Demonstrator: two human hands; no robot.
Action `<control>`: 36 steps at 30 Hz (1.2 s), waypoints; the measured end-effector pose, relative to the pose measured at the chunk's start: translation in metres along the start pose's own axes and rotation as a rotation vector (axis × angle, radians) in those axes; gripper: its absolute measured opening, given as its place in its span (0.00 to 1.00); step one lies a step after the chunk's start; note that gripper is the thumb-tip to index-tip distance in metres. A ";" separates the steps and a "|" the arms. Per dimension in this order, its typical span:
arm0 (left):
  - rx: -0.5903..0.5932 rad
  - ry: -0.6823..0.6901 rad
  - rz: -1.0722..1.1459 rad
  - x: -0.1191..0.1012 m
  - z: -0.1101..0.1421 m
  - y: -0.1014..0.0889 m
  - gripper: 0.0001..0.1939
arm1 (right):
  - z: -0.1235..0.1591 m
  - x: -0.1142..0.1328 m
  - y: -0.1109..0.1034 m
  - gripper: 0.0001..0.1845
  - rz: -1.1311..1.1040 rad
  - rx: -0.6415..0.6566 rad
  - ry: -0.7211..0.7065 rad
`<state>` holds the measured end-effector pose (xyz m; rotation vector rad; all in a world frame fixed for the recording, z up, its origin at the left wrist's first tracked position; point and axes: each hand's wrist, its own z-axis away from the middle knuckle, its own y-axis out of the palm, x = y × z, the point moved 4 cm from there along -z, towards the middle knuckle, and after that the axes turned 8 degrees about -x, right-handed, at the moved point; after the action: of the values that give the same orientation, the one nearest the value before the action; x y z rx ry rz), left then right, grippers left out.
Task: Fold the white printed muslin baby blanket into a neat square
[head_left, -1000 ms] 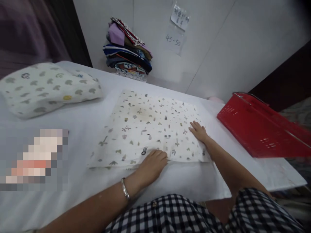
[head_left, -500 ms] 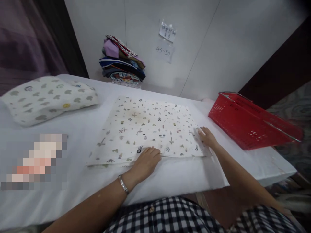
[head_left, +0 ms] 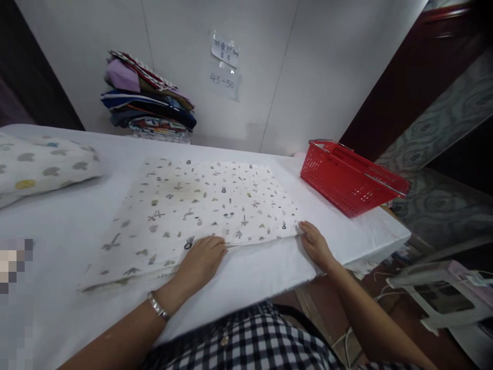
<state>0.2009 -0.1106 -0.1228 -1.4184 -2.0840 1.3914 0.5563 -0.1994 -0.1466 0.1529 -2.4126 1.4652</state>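
Observation:
A folded white cloth (head_left: pixel 208 205) printed with small plants and figures lies spread on the white-covered table. My left hand (head_left: pixel 202 262) rests palm down over its near edge, fingers laid on the fabric; the thumb is hidden. At the near right corner, my right hand (head_left: pixel 316 244) has its fingertips closed on the cloth's edge. A bracelet (head_left: pixel 157 307) circles my left wrist. To the left lies a bunched white cloth (head_left: pixel 50 164) with grey and yellow shapes.
A red plastic basket (head_left: pixel 342 180) stands at the table's right end. Against the wall at the back left is a stack of folded fabrics (head_left: pixel 150 100). Paper notes (head_left: pixel 224 64) hang on the wall. A white stool (head_left: pixel 447 293) stands on the floor at right.
The view has turned right, so things sit farther left. My right hand has moved from the cloth's right side down to its near right corner. My left hand stays at the near edge.

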 end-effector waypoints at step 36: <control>0.170 -0.233 -0.073 0.007 -0.019 -0.005 0.10 | -0.045 -0.010 -0.014 0.16 0.115 0.079 0.091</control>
<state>0.2070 -0.0941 -0.1106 -1.1503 -2.0699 1.7287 0.5786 -0.1667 -0.1183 -0.0357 -2.3266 1.5824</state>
